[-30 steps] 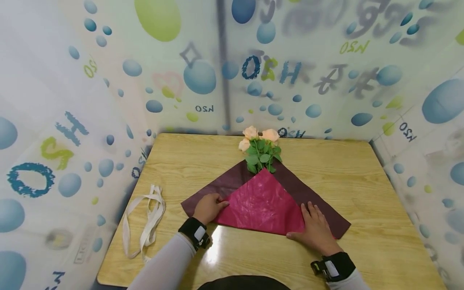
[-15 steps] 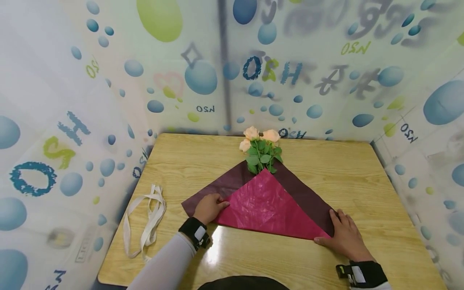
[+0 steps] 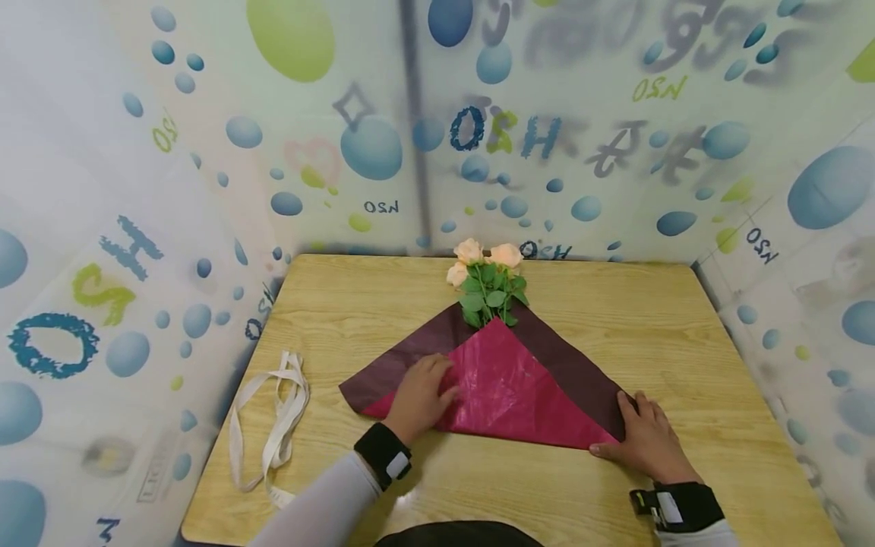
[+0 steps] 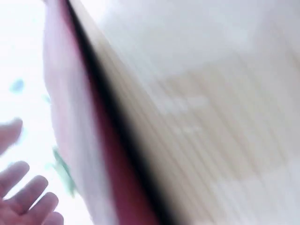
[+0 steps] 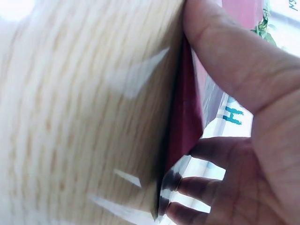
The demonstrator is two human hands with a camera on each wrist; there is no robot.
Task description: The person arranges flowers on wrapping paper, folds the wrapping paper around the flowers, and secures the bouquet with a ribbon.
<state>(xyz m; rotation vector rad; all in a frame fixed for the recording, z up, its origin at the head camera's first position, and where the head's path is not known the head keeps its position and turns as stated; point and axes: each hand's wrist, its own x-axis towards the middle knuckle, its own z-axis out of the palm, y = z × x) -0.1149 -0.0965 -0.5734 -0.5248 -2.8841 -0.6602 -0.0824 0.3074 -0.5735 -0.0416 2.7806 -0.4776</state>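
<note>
A sheet of wrapping paper lies folded on the table, its crimson flap over a dark plum layer. Peach roses with green leaves stick out beyond the peak of the flap; the lower stems are hidden under it. My left hand is over the left part of the flap, fingers loosely bent and holding nothing, as the left wrist view shows of the hand. My right hand rests at the paper's right corner, thumb at the lower fold and fingertips along the outer edge.
A loose white ribbon lies on the left of the wooden table. Walls covered with printed sheeting stand behind and on both sides. A dark rounded shape shows at the near edge.
My right hand has slid outward along the fold to the right corner, then stayed there. My left hand has left the left edge and moved right over the flap.
</note>
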